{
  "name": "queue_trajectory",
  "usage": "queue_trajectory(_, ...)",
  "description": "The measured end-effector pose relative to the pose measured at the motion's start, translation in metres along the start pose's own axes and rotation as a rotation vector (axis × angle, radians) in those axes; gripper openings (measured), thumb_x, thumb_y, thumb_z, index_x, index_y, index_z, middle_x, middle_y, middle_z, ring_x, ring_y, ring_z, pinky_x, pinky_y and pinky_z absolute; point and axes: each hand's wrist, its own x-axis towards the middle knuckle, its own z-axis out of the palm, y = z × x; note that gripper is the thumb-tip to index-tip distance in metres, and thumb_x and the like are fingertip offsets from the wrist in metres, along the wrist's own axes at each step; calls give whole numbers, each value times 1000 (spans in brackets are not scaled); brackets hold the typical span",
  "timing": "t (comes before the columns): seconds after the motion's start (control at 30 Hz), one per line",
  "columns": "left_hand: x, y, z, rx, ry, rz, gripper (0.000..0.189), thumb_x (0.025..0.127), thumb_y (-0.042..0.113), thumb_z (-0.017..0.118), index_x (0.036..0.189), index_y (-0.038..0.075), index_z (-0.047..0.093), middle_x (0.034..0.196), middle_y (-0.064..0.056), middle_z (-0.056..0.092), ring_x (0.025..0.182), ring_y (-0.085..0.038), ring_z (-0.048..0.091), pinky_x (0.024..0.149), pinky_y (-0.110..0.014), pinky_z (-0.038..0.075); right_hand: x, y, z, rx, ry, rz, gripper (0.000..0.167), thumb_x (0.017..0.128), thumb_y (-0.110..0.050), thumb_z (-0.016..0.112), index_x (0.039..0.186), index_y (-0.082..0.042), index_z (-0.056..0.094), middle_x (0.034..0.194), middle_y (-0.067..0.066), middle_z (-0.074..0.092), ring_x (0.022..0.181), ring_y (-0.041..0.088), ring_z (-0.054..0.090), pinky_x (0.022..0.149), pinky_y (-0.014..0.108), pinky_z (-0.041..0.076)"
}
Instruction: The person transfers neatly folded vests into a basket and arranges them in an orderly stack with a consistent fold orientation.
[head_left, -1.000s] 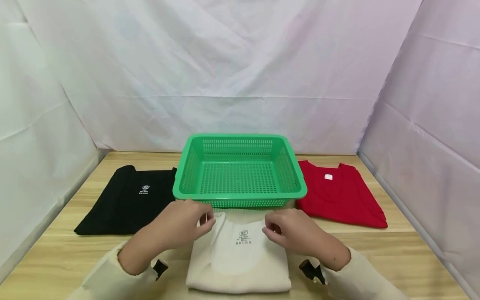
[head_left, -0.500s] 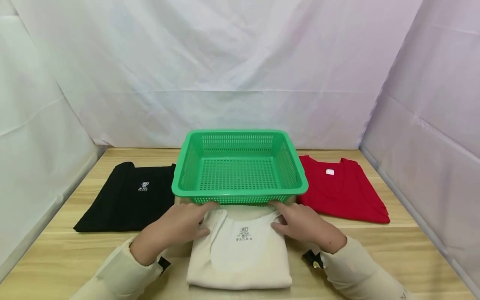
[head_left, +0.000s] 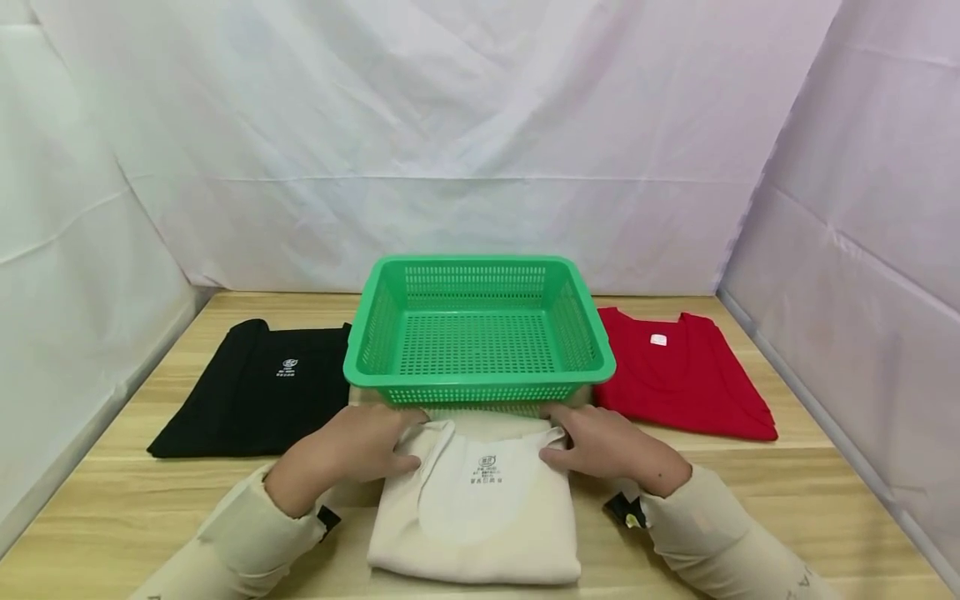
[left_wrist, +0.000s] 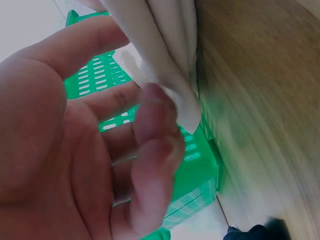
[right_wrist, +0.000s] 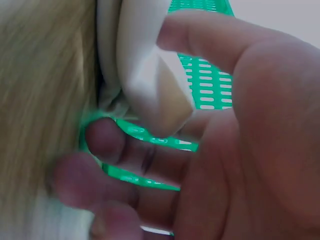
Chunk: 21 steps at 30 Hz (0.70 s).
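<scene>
Beige shirt lies folded on the bench before the basket, upper corners between thumb and curved fingers of left hand and right hand, firm pinch not discernible; best to catch all layers evenly without skewing the folds.

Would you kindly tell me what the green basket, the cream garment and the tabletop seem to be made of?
Green basket: probably moulded plastic, slightly glossy, given its uniform colour and rows of slots.
Cream garment: soft, matt fabric, judging by its folds; fibre unclear.
Tabletop: wood or wood-look laminate, showing pale grain and a smooth surface.
</scene>
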Motion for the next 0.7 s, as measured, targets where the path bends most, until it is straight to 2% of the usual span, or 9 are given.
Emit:
queue_trajectory(0.1,0,1,0,1,-1,-9,29,85,34,78,108,21,65,60,11,42,57,-6,42,53,-28,35,0,0,0,48,-33,-35,31,90,-34,69,114,-18,59,77,-13,57,66,4,53,65,23,47)
queue_trajectory(0.23,1,0,0,-15,-9,-10,30,82,35,81,105,21,67,62,10,46,57,-7,43,53,-27,35,-1,0,-2,77,-57,-80,29,90,-34,70,111,-16,60,78,-14,59,66,2,53,65,23,48)
queue_trajectory(0.4,4,-2,3,-70,-8,19,44,83,32,82,119,18,62,70,9,50,62,-7,46,57,-26,39,-1,0,-2,50,-47,-115,34,87,-33,70,115,-16,62,83,-14,60,70,2,53,68,22,48)
queue_trajectory(0.57,5,-4,5,-110,-19,43,58,84,29,81,133,15,53,72,6,47,64,-8,46,58,-26,39,-3,-2,-4,53,-57,-143,38,81,-25,68,117,-16,62,88,-12,62,73,3,53,72,23,49)
queue_trajectory(0.7,5,-4,4,-122,-49,34,51,85,31,79,127,16,55,71,6,47,63,-8,47,59,-27,40,-5,-3,-4,59,-68,-146,38,78,-21,67,115,-16,61,84,-12,60,69,3,51,68,22,48)
